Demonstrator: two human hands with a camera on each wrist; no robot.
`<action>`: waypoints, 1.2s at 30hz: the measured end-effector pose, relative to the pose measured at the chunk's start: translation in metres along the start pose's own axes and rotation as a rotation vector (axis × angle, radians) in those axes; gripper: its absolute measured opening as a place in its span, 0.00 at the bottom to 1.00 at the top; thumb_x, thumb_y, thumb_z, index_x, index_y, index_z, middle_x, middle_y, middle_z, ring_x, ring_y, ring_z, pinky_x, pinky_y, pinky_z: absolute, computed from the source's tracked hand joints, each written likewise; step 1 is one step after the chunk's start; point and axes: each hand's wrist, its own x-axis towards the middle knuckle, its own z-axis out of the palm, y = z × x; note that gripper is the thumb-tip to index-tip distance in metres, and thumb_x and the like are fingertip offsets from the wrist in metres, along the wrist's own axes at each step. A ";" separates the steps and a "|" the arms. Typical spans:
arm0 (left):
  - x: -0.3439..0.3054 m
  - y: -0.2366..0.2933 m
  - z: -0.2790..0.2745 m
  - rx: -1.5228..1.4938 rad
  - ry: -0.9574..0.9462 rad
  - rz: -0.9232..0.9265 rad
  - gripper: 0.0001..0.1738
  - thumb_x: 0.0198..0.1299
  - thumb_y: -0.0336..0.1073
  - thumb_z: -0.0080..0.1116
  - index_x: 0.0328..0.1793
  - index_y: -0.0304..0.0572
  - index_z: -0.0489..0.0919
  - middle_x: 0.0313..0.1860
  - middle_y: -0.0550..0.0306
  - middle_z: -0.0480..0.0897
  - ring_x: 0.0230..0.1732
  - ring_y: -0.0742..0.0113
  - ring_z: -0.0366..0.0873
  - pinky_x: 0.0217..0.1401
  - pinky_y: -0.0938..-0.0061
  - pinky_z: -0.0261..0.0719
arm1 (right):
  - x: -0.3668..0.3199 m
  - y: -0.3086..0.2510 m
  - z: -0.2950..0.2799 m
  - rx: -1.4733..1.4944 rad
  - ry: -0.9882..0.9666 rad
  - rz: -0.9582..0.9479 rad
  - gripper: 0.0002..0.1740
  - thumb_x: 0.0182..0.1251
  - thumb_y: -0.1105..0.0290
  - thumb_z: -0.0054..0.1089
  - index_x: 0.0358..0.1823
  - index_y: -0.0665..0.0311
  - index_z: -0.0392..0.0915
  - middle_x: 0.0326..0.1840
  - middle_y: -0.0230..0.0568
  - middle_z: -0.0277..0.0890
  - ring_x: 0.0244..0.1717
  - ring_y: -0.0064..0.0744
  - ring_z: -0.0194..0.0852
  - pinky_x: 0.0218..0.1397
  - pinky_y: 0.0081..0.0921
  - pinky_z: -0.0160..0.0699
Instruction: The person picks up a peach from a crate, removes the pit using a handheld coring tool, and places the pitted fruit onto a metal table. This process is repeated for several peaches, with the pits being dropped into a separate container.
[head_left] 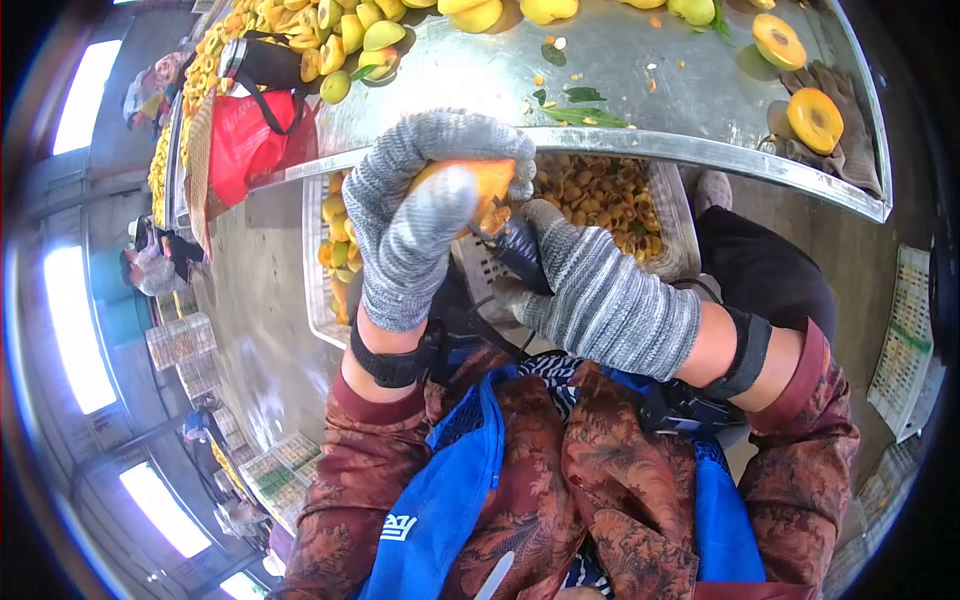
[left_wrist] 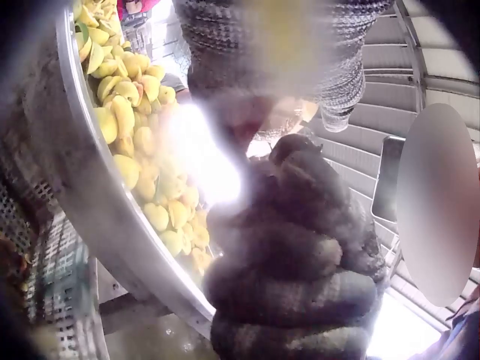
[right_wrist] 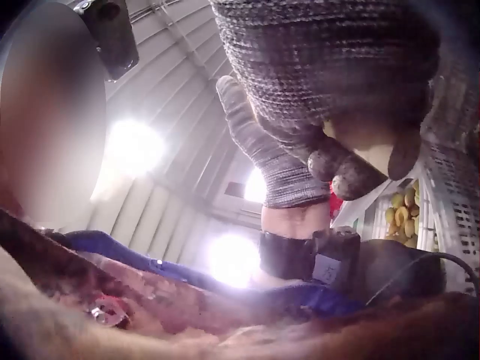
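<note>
My left hand [head_left: 415, 215], in a grey knitted glove, holds an orange-yellow peach half [head_left: 480, 180] above the crate, below the table's near edge. In my right hand [head_left: 615, 295], gloved alike, is a tool with a black handle [head_left: 520, 255]. Its working end lies at the peach, beside a rough brown-orange bit [head_left: 493, 220], and is largely hidden. The left wrist view has the right hand's curled fingers [left_wrist: 292, 300] close up, under the left glove [left_wrist: 277, 45]. In the right wrist view, the right glove [right_wrist: 330, 75] covers most of the tool.
The metal table [head_left: 680, 90] carries peach halves [head_left: 340, 40], leaves [head_left: 585, 115] and a dark cloth [head_left: 850, 130]. A red bag [head_left: 250, 140] hangs at its left. Below stand a crate of pits [head_left: 600, 200] and a white crate [head_left: 325, 310] of peach pieces. People work far left.
</note>
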 end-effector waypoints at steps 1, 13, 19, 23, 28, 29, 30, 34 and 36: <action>0.000 0.000 0.000 0.052 0.017 0.003 0.26 0.55 0.50 0.50 0.42 0.28 0.73 0.34 0.42 0.78 0.34 0.56 0.78 0.38 0.67 0.78 | 0.000 -0.001 0.000 0.000 -0.003 0.000 0.39 0.50 0.66 0.64 0.60 0.73 0.54 0.40 0.55 0.75 0.44 0.46 0.76 0.45 0.32 0.75; 0.008 0.009 0.005 -0.086 0.041 -0.231 0.13 0.53 0.38 0.57 0.38 0.34 0.77 0.32 0.53 0.80 0.32 0.69 0.77 0.37 0.75 0.76 | 0.004 -0.008 -0.003 0.461 -0.152 0.173 0.35 0.54 0.72 0.59 0.61 0.73 0.53 0.51 0.43 0.68 0.53 0.27 0.65 0.57 0.24 0.64; 0.018 0.006 0.001 -0.117 -0.011 -0.225 0.15 0.53 0.40 0.56 0.38 0.33 0.77 0.30 0.51 0.79 0.30 0.66 0.77 0.35 0.74 0.76 | 0.007 0.001 0.004 0.375 -0.077 0.090 0.34 0.54 0.76 0.58 0.61 0.74 0.54 0.51 0.42 0.67 0.52 0.27 0.65 0.57 0.23 0.64; 0.020 0.007 -0.002 -0.001 -0.055 -0.277 0.16 0.51 0.42 0.55 0.36 0.33 0.77 0.30 0.50 0.79 0.31 0.64 0.77 0.35 0.72 0.76 | 0.008 -0.002 0.004 0.209 -0.041 0.121 0.38 0.52 0.70 0.64 0.60 0.75 0.53 0.49 0.43 0.68 0.50 0.28 0.66 0.54 0.24 0.66; 0.028 0.010 -0.011 0.181 -0.200 -0.297 0.15 0.50 0.41 0.56 0.33 0.33 0.78 0.28 0.54 0.79 0.31 0.68 0.76 0.37 0.76 0.75 | 0.011 -0.006 0.004 0.161 -0.123 0.226 0.39 0.51 0.68 0.64 0.60 0.76 0.53 0.48 0.43 0.69 0.49 0.28 0.66 0.52 0.24 0.67; 0.028 0.008 -0.013 0.159 -0.228 -0.314 0.15 0.50 0.41 0.56 0.32 0.33 0.78 0.27 0.55 0.79 0.31 0.69 0.76 0.38 0.76 0.74 | 0.010 -0.001 0.008 0.172 -0.088 0.157 0.38 0.52 0.69 0.63 0.60 0.75 0.53 0.46 0.41 0.69 0.47 0.27 0.66 0.51 0.23 0.68; 0.029 0.006 -0.015 0.136 -0.257 -0.330 0.14 0.51 0.41 0.56 0.31 0.34 0.78 0.27 0.56 0.79 0.31 0.70 0.76 0.38 0.77 0.73 | 0.009 0.002 0.010 0.182 -0.053 0.088 0.37 0.53 0.70 0.63 0.61 0.74 0.53 0.45 0.40 0.69 0.45 0.26 0.67 0.49 0.22 0.69; 0.032 -0.003 -0.023 0.229 -0.362 -0.269 0.13 0.51 0.39 0.55 0.30 0.34 0.78 0.27 0.55 0.79 0.32 0.70 0.76 0.39 0.77 0.73 | 0.009 -0.002 0.006 0.380 -0.173 0.272 0.30 0.55 0.70 0.60 0.57 0.71 0.59 0.42 0.37 0.69 0.39 0.22 0.67 0.44 0.21 0.70; 0.034 0.003 -0.023 0.237 -0.339 -0.372 0.14 0.52 0.40 0.54 0.30 0.34 0.77 0.26 0.55 0.79 0.32 0.69 0.76 0.39 0.77 0.73 | 0.009 -0.009 -0.002 0.651 -0.321 0.183 0.18 0.56 0.65 0.59 0.41 0.70 0.64 0.19 0.39 0.69 0.18 0.27 0.70 0.20 0.25 0.73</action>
